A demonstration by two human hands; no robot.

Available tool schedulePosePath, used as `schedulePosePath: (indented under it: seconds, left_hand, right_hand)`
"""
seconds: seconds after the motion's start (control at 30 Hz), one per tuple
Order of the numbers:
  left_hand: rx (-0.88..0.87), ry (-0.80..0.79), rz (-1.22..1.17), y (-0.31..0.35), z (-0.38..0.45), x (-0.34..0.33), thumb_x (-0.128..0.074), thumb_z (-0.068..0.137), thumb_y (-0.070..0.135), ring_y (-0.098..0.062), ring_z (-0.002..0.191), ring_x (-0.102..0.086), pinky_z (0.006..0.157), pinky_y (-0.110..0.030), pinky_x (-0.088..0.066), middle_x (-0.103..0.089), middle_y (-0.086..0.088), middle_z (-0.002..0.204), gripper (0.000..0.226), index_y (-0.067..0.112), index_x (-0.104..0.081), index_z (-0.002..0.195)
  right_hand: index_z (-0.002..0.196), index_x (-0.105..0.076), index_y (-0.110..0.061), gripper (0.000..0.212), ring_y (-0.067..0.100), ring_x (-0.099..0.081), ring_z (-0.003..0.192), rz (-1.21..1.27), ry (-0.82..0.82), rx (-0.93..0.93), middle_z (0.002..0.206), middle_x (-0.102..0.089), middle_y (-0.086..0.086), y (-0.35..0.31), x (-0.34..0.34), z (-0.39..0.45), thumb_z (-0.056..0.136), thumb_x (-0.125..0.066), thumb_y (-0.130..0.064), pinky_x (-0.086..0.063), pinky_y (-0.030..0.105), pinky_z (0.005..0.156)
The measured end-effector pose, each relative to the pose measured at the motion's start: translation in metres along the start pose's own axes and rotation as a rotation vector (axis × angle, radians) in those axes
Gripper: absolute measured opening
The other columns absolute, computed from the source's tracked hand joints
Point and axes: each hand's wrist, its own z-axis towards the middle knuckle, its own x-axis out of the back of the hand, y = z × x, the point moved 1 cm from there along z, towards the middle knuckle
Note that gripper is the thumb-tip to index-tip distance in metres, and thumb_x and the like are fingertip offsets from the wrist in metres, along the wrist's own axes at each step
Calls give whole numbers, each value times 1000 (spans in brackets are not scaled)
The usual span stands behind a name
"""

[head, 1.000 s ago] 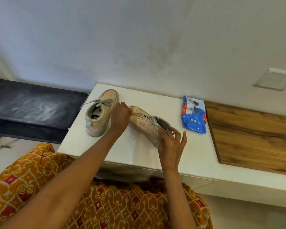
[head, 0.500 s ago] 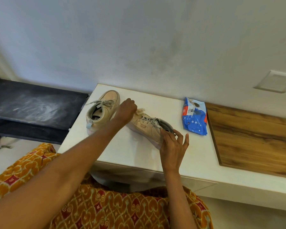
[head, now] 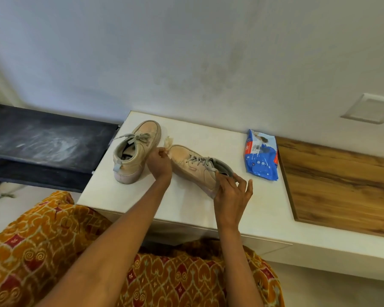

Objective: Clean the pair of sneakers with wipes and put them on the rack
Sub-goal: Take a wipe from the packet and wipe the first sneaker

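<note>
I had my right hand [head: 232, 191] pinching the heel collar of the near sneaker [head: 197, 168], pinning it to the white counter [head: 186, 202] so it wouldn't skid. My left hand [head: 160, 163] was closed on a crumpled wipe [head: 167, 144] at the toe, set for scrubbing. The other sneaker [head: 134, 151] stood just beside it. The wipes pack [head: 261, 158] lay in reach to the right, and the dark rack [head: 44, 142] waited at left, no sneaker on it.

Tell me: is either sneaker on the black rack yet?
No: both sneakers sit on the white counter, and the black rack to the left holds none.
</note>
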Motion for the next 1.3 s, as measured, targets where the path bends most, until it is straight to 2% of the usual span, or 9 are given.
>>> schedulePosePath:
  seconds: [0.17,0.4,0.63,0.77,0.87,0.93,1.03,1.2,1.3]
  left_hand:
    - [156,-13,-128,-2,-31,-9,-53,85,-4,-27,92,-62,72,-23,-43,-69,-16,99,21,0,-69,98]
    - [-81,-212,-131,6,-93,-37,-56,89,5,-20,85,-65,73,-17,-47,-71,-10,95,18,6,-71,98]
    - [-310,-379,-86,-14,-105,-10,-61,88,8,-7,81,-61,72,-3,-44,-70,-4,95,13,8,-70,98]
    - [-266,-283,-91,9,-71,-19,-61,86,7,-18,84,-60,71,-17,-46,-65,-10,95,9,5,-67,93]
    - [-246,-399,-19,25,-53,-39,-61,86,8,-23,93,-61,80,-27,-49,-65,-12,101,12,4,-66,97]
    - [-260,-445,26,27,-52,-46,-59,87,6,-24,97,-63,85,-22,-46,-68,-12,104,17,4,-68,102]
    - [-355,-451,-29,25,-64,-35,-61,86,3,-19,91,-64,79,-7,-43,-70,-9,98,16,5,-72,97]
    - [-471,-473,-70,7,-82,-15,-67,84,9,-9,80,-62,73,-1,-44,-71,-7,92,12,7,-73,94]
    - [-445,-445,-36,5,-78,-19,-65,85,10,-16,83,-65,75,-7,-45,-71,-9,94,12,6,-72,94]
  right_hand:
    - [103,-71,-16,40,28,-60,104,3,0,-2,96,-72,4,-3,-1,0,67,-79,1,-30,55,106]
    - [102,-71,-17,41,24,-62,104,7,-1,11,96,-72,2,-8,-8,-4,63,-82,-5,-31,53,108]
    - [106,-69,-20,45,25,-59,111,-23,10,13,105,-71,0,-5,-10,-3,65,-84,-12,-27,53,110]
    - [108,-69,-19,49,26,-60,110,-33,3,19,104,-71,3,-4,-10,-3,63,-85,-9,-26,54,110]
    - [108,-68,-15,50,28,-62,107,-31,11,23,103,-71,7,-1,-14,-3,62,-86,-10,-28,56,108]
    - [107,-68,-13,46,28,-62,107,-6,29,12,103,-71,8,0,-17,-4,64,-85,-11,-28,57,108]
    - [106,-69,-14,42,28,-63,106,-13,50,16,101,-71,7,0,-18,-4,66,-84,-13,-27,56,108]
    - [104,-71,-17,45,27,-62,107,-32,35,34,98,-73,3,-1,-13,-3,62,-85,-9,-27,55,108]
    - [105,-71,-17,47,26,-62,109,-39,31,33,100,-72,3,-1,-13,-3,61,-86,-9,-26,55,108]
